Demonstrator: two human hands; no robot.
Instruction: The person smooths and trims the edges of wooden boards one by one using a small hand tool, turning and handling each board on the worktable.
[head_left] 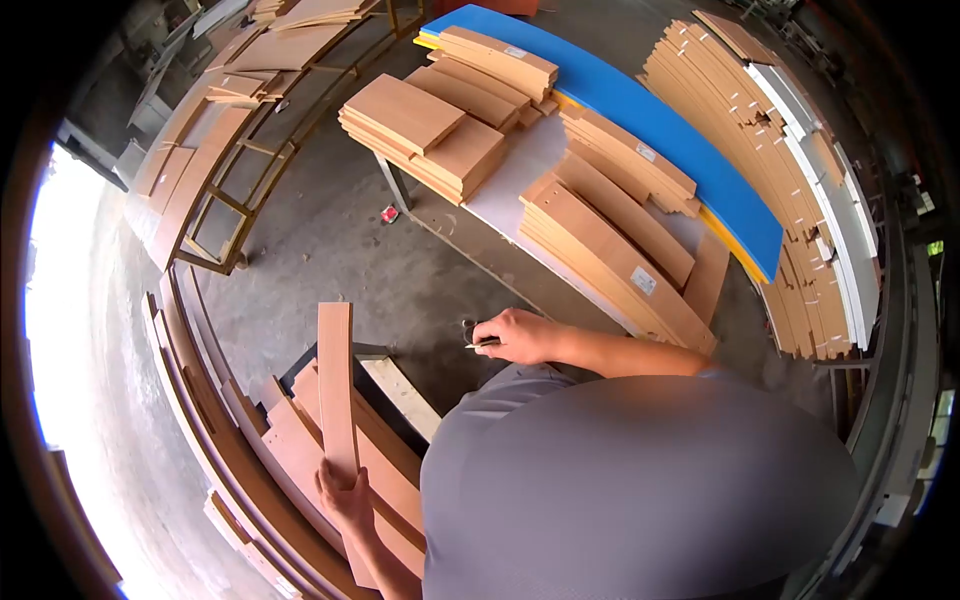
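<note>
Head view. Wood strip point(338, 390) in the left hand point(345, 500), fingers wrapped about its near end; long axis points forward, away from the body. Strip lies left of the right hand point(518, 336), well apart from it. Right hand curled on a small tool point(486, 345), kind unclear. Loose boards point(296, 448) below the strip. Table point(520, 160) ahead bears stacked boards point(597, 248); blue panel point(650, 120) along its far side. No container made out.

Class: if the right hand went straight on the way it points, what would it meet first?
Leftward across the picture, the right hand would probably meet the upper part of the board held in the left hand, though depth is unclear.
</note>
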